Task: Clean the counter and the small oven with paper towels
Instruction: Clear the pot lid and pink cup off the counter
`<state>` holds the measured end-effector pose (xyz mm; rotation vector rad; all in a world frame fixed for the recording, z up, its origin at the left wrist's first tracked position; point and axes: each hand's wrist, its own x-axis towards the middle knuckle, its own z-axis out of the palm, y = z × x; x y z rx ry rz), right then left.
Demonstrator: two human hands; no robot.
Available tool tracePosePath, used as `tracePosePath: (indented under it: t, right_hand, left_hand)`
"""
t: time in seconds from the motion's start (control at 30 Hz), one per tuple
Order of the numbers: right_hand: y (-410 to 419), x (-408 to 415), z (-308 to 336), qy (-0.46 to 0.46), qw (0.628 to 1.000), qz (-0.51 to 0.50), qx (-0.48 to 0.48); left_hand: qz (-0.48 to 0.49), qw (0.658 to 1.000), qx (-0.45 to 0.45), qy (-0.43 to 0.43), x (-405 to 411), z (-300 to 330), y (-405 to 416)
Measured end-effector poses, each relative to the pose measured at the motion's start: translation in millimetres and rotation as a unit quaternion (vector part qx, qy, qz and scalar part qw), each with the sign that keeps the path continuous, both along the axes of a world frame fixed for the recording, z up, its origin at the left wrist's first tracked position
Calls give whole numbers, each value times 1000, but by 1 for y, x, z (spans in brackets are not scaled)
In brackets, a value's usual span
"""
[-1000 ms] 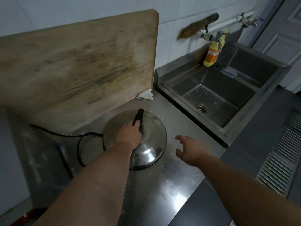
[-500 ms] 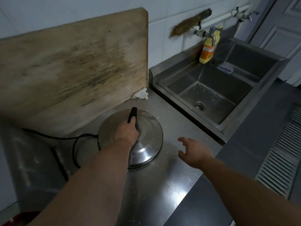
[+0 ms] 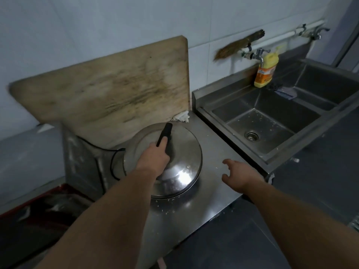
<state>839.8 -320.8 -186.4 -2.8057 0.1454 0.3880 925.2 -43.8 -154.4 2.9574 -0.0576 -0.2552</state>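
A round steel lid (image 3: 182,167) with a black handle (image 3: 165,133) covers a small cooker on the steel counter (image 3: 211,200). My left hand (image 3: 153,160) grips the near end of that handle. My right hand (image 3: 240,176) hovers open, fingers spread, over the counter to the right of the lid, holding nothing. A crumpled white paper towel (image 3: 181,116) lies at the back of the counter, at the foot of the wooden board. Crumbs dot the counter surface.
A large stained wooden board (image 3: 108,90) leans on the tiled wall behind the lid. A black cord (image 3: 112,162) runs left of the cooker. Right of the counter is a double steel sink (image 3: 272,121) with a yellow bottle (image 3: 266,70), a tap and a brush on the wall.
The camera has pulled back and tilted up, so more wall and floor show. My left hand keeps its hold on the lid handle; my right hand stays open beside it.
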Motion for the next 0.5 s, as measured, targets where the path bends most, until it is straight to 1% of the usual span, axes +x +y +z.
tracePosePath:
  t: [0.2, 0.3, 0.37, 0.4, 0.47, 0.5]
  right_hand:
    - [-26, -39, 29, -8, 998, 60, -4]
    - [-39, -56, 42, -8, 997, 72, 2]
    - [-43, -65, 50, -5, 997, 73, 10]
    - [-44, -70, 55, -6, 997, 76, 13]
    - [-43, -78, 62, -8, 996, 83, 15]
    - [-41, -80, 65, -11, 996, 84, 13]
  left_hand:
    - [47, 999, 5, -16, -96, 39, -10]
    - [36, 995, 79, -37, -150, 56, -18]
    - [52, 996, 58, -33, -181, 62, -21]
    - [58, 996, 62, -24, -195, 65, -22]
    - [40, 990, 124, -46, -220, 63, -24]
    - [38, 989, 138, -45, -231, 61, -23]
